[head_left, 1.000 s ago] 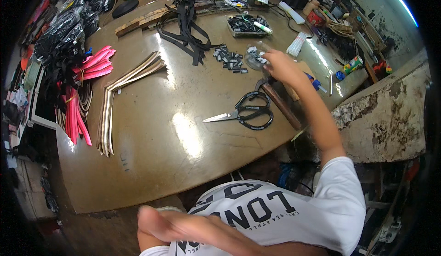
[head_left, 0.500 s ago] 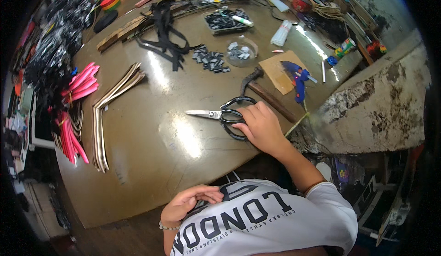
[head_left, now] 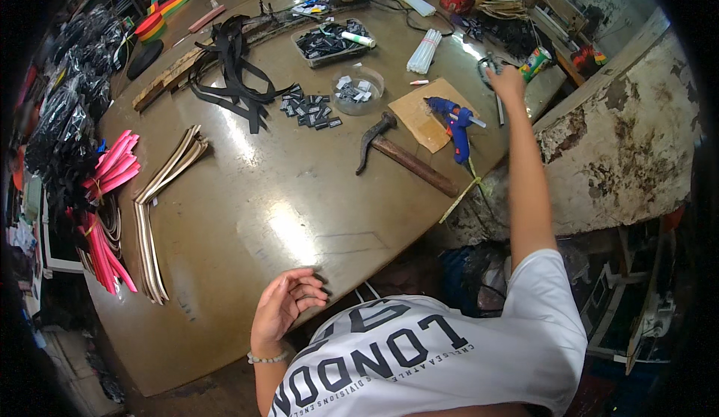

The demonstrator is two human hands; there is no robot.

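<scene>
My right hand is stretched out to the far right of the table. Its fingers are closed on the black-handled scissors, of which a dark handle loop shows; the hand hides most of the rest. Close by lies a thin white marker-like stick. My left hand hovers at the table's near edge, fingers apart and loosely curved, holding nothing. Nearer the middle, a hammer with a wooden handle rests on the table. A blue glue gun lies on a tan board.
Small black pieces lie beside a round clear dish and a full tray. Black straps are behind them. Glue sticks lie at the back. Pink strips and cream strips are at left. A stained wall block borders the right.
My right hand has carried the scissors from mid-table to the far right. My left hand has moved left and up, its fingers spreading. The view has shifted slightly.
</scene>
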